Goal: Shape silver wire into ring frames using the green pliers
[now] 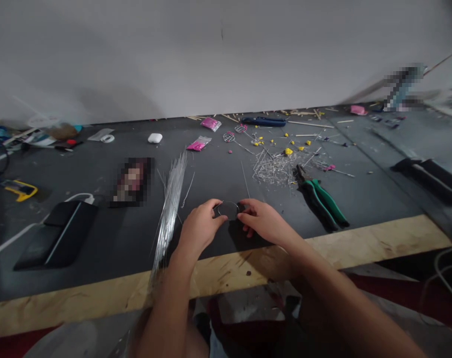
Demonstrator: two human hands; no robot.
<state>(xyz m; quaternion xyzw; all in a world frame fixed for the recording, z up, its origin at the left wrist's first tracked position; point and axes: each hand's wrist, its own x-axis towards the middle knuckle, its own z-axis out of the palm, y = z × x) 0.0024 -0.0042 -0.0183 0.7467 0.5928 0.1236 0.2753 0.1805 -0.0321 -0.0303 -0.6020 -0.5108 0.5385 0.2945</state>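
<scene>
Forearms [333, 286] nearest; left hand [201, 226] and right hand [263, 220], fingers nearly closed, pinch wire loop [229, 202] between them. Likely light, springy; hold opposite sides.

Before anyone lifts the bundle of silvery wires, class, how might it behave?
The wire bundle might slide apart, given its straggling edges. Long and straight, it likely bends springily rather than flopping; its shine hints at slipperiness.

Head-worn camera, one view: set above the person's side of the table, wooden edge [226, 272] towards 6 o'clock; faces forward and down across the dark tabletop [214, 174] to the grey wall [211, 59] at 12; close on left hand [200, 224] and right hand [263, 223].
</scene>
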